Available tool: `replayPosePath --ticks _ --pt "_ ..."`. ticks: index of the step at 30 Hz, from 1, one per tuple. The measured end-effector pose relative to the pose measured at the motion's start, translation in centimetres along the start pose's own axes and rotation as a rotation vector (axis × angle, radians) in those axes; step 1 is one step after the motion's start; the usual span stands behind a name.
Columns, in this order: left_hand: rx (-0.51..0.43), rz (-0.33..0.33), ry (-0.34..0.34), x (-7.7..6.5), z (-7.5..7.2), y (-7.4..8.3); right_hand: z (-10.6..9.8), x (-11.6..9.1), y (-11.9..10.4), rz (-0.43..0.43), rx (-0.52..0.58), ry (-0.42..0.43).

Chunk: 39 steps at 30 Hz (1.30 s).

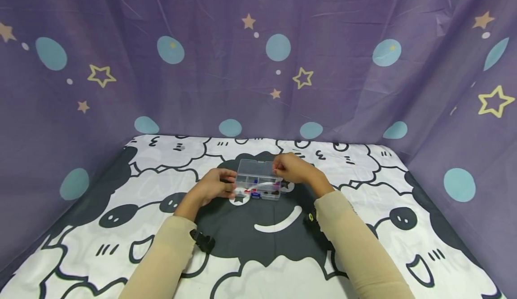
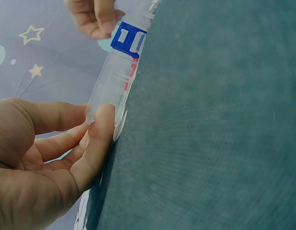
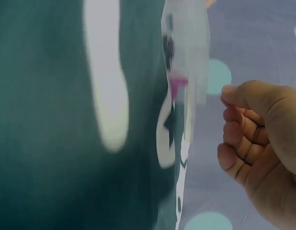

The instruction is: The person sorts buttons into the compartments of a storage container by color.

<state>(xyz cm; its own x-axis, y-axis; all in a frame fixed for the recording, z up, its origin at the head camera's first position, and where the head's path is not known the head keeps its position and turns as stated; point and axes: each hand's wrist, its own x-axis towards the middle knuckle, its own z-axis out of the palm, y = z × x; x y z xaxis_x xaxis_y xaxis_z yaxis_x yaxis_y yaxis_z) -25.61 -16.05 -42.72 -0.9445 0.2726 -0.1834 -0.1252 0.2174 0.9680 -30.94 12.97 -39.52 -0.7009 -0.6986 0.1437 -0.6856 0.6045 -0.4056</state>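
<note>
A clear plastic compartment box [image 1: 268, 196] sits on the dark printed patch of the cloth, its lid [image 1: 252, 168] folded back. Small red, blue, purple and dark pieces lie in its compartments. A blue latch [image 2: 129, 40] is on its front side. My left hand [image 1: 212, 185] grips the box's left end, thumb and fingers at its corner. Over the lid's right side, my right hand [image 1: 294, 168] is raised with its fingers curled and the thumb against them; no piece shows between the fingertips. Near that hand, a purple piece [image 3: 178, 81] shows at the box's right end.
The table cloth [image 1: 274, 240] carries black-and-white cartoon sheep. A purple curtain [image 1: 226, 88] with stars and dots hangs behind the table and along both sides. Dark wrist straps [image 1: 203, 240] are worn near both sleeves.
</note>
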Motion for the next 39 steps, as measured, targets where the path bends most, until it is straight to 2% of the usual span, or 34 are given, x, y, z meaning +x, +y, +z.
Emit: replayPosePath --ticks 7,15,21,31,39 --pt "0.009 -0.004 -0.002 0.1 0.0 0.0 -1.4 -2.0 1.8 0.042 0.000 0.034" --pt "0.010 0.001 -0.008 0.2 0.0 -0.1 -2.5 -3.8 3.9 0.087 -0.011 0.026" --pt "0.015 -0.011 0.002 0.2 0.0 -0.1 -2.9 -4.6 5.5 0.075 -0.028 0.038" --pt "0.029 -0.014 0.002 0.2 0.0 -0.1 -3.2 -5.7 7.5 0.162 -0.012 0.013" --pt "0.016 -0.009 0.002 0.0 0.0 0.1 -3.1 -6.0 8.6 0.187 -0.017 -0.002"
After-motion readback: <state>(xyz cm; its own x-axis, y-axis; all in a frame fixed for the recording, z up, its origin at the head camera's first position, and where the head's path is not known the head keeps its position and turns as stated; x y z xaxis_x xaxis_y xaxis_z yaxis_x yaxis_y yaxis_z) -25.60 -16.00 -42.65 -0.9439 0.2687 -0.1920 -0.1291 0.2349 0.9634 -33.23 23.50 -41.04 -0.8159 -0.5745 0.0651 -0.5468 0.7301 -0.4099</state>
